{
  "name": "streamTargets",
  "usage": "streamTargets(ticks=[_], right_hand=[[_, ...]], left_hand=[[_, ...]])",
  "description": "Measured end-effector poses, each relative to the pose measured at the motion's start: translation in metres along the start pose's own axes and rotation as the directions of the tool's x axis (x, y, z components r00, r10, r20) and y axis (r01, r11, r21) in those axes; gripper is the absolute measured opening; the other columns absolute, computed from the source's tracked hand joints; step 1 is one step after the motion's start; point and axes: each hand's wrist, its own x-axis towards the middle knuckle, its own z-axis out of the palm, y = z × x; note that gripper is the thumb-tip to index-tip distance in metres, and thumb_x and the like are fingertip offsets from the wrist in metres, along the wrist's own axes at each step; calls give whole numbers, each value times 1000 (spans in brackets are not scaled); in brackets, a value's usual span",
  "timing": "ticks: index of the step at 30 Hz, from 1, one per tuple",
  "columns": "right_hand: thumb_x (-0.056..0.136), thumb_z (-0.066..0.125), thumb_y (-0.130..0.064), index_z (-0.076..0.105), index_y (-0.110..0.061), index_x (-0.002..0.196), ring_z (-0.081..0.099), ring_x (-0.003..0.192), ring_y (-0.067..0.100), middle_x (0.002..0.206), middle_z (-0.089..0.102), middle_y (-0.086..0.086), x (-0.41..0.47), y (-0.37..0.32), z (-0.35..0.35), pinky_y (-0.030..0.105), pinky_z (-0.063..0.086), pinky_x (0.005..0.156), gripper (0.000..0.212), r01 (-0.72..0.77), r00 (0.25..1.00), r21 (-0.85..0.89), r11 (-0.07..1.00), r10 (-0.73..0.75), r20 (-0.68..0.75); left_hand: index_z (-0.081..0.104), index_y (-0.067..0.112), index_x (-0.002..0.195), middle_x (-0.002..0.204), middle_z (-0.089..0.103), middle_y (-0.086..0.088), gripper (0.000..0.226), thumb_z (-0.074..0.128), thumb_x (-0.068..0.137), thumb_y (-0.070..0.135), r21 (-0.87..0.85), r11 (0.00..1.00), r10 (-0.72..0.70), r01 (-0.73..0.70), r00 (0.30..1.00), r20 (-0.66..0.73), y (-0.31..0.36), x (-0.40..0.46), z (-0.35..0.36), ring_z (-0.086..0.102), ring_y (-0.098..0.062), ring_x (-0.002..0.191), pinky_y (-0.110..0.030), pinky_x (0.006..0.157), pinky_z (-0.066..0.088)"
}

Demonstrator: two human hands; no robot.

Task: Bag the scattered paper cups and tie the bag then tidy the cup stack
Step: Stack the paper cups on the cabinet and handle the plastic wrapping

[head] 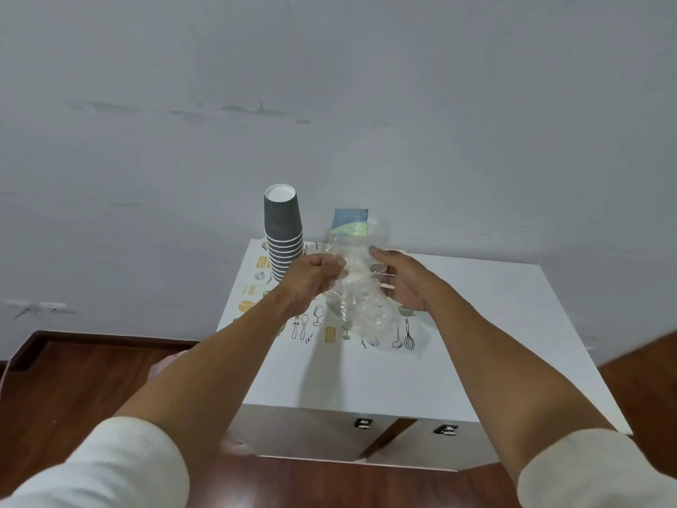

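A clear plastic bag [357,287] with a blue and green label at its top hangs between my hands above the white cabinet top [458,342]. My left hand [313,278] pinches the bag's left side with curled fingers. On the other side, my right hand [401,280] grips the bag, thumb stretched along it. What the bag contains cannot be made out. An upside-down stack of dark grey ribbed paper cups [284,232] stands at the cabinet's far left corner, just left of my left hand.
A mat printed with kitchen utensils [329,331] covers the left part of the cabinet top. Two drawers with dark handles [445,429] face me below. A grey wall rises behind; wooden floor [73,390] lies to the left.
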Motion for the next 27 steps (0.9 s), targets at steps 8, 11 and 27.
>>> streamTargets(ticks=[8,11,27], right_hand=[[80,86,-27,69,-21,105,71,90,16,97,72,0,-12,36,30,37,48,86,30,42,999,-54,998,-43,-15],[81,85,-33,70,-22,104,70,92,17,98,71,-1,-18,43,40,36,49,85,30,12,999,-4,1000,-11,45],[88,77,-18,68,-16,119,67,81,11,93,73,-5,-45,99,107,29,47,78,32,163,981,-260,952,-129,143]], left_hand=[[48,21,69,65,47,6,43,87,76,5,61,998,22,-19,999,-39,-20,-11,-24,56,-13,69,-31,79,58],[53,15,76,76,46,-6,40,92,70,9,71,997,26,-23,999,-42,-24,-24,-32,55,-22,81,-35,79,56],[55,11,107,98,74,-15,45,85,75,-4,28,1000,17,-10,967,-256,-50,-126,-81,71,-23,87,-36,85,59]])
